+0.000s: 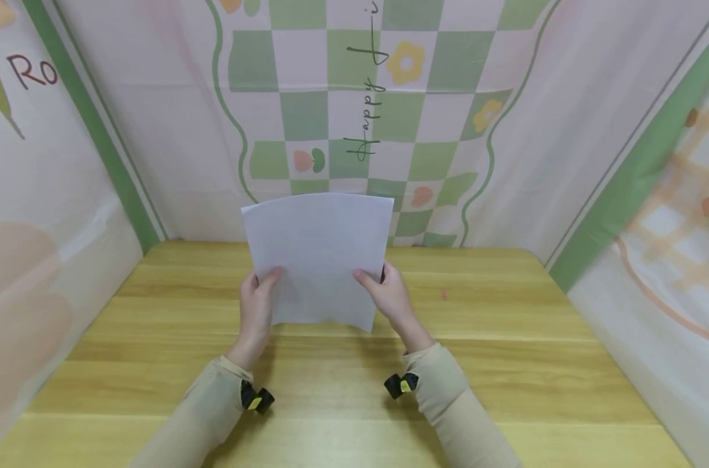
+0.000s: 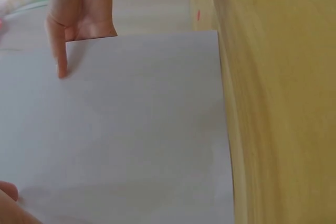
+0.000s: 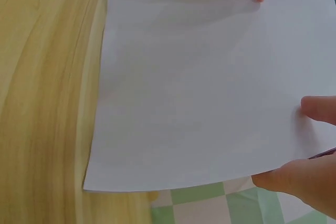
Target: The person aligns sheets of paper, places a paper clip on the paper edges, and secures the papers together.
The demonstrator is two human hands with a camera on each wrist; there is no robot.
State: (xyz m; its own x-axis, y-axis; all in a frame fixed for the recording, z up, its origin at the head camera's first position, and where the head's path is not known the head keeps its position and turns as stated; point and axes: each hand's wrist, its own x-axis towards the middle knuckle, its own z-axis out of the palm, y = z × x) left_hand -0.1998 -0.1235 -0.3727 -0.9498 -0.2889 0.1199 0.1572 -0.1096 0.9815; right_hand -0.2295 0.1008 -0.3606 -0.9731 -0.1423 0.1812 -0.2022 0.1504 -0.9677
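My left hand (image 1: 255, 315) and right hand (image 1: 394, 302) grip opposite sides of the white paper (image 1: 323, 253)! Its top edge bows, wooden table (image 1: 535, 357) below.

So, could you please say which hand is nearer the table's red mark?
The right hand: the mark is on its side of the paper, away from the left hand.

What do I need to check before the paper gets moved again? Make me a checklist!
1. Left hand holds one side of the paper: ok.
2. Right hand holds the opposite side: ok.
3. Both thumbs rest on the front: ok.
4. Front looks blank: ok.
5. Paper is flat: not ok, its top edge bows.
6. Back is blank too: cannot tell, it's hidden.
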